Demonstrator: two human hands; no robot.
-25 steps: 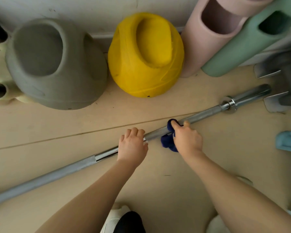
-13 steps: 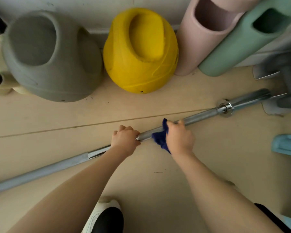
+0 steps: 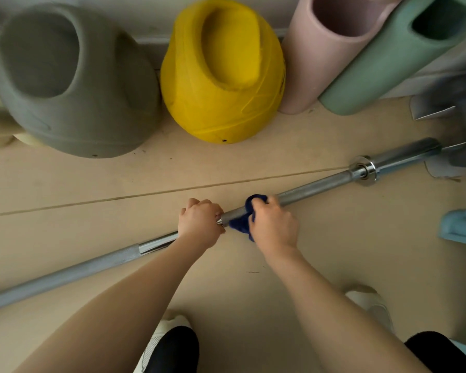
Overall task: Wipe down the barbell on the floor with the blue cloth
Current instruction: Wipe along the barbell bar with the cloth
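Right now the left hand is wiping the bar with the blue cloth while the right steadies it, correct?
Not quite: in the head view the right hand holds the blue cloth on the barbell, and the left hand steadies it.

A beige floor [image 3: 334,238] fills the view, a thin seam [image 3: 119,197] crossing it from nine toward three o'clock. Along the pale wall [image 3: 105,0] at twelve stand a grey kettlebell [image 3: 73,84] and a yellow kettlebell [image 3: 221,74]. At one o'clock lean a pink foam roller [image 3: 320,49] and a green foam roller [image 3: 393,55]. Light is soft and even.
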